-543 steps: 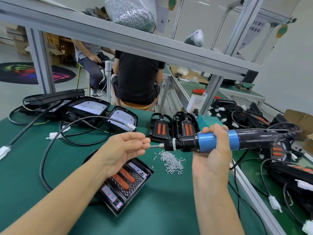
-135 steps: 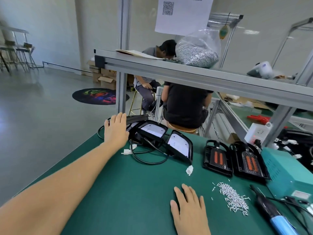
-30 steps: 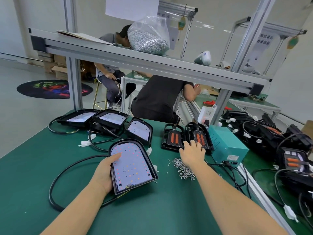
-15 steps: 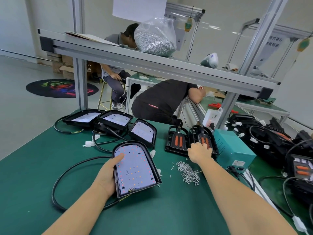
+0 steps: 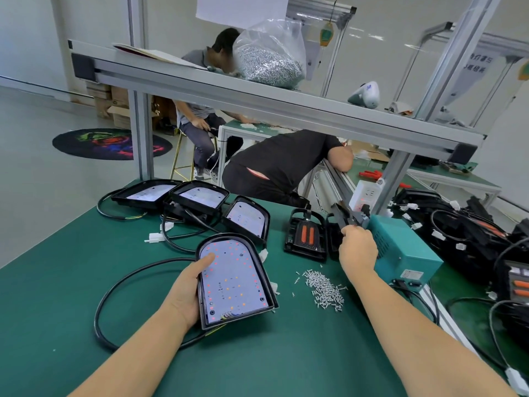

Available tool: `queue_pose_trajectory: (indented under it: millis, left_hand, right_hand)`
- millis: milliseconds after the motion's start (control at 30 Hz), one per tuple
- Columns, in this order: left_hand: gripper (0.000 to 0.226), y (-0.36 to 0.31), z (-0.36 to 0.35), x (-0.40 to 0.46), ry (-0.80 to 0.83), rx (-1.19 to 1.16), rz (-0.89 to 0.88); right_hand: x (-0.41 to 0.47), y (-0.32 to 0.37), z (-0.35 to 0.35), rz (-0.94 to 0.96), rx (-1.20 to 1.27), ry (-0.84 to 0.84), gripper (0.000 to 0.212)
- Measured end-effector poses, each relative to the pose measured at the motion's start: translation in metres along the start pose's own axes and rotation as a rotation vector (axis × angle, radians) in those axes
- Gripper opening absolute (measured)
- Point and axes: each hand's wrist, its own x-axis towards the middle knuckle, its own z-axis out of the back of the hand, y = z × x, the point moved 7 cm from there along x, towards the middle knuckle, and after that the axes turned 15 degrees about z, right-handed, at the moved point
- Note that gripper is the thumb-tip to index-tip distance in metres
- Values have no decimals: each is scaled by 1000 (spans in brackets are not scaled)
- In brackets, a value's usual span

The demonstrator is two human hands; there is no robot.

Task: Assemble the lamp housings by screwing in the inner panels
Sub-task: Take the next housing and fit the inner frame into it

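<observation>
Left hand (image 5: pixel 186 293) grips the near lamp housing (image 5: pixel 236 282) along its left edge, thumb lying on the pale inner panel (image 5: pixel 233 277), which sits inside the black shell and is dotted with small red and orange marks. I see the housing resting on the green table (image 5: pixel 57 282), its black cable (image 5: pixel 120 285) looping away to the left. Right hand (image 5: pixel 357 247) reaches to the far side of the table and closes its fingers on a black part (image 5: pixel 343 216) standing just in front of the teal power box (image 5: pixel 400 247); a second black housing with two orange strips (image 5: pixel 306 234) lies beside it. I judge the step to be fetching the next piece for this housing, with no screw yet driven here. Next, I think, the right hand must bring that part over, then take a screw from the loose pile of screws (image 5: pixel 325 290) lying between the two hands. Three more housings (image 5: pixel 200 202) with pale panels lean in a row at the back left. My right hand covers most of what it holds, so I cannot tell its full shape. Whether the panel is already fastened is too fine to make out, and no screwdriver is plainly visible.
</observation>
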Motion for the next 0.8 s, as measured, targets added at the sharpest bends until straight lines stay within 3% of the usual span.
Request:
queue_pose_trajectory:
  millis: [100, 400, 633, 800]
  left_hand:
    - [39, 1, -1, 0, 16, -6, 10]
    - [57, 1, -9, -1, 71, -15, -10]
    - [63, 3, -18, -6, 161, -69, -23]
    - [74, 0, -14, -6, 118, -34, -96]
  right_hand:
    - [-5, 10, 15, 47, 114, -128, 29]
    - [-99, 144, 63, 520, 447, -342, 28]
    - [-159, 209, 72, 719, 313, -300, 37]
    - [-169, 228, 67, 677, 199, -224, 35]
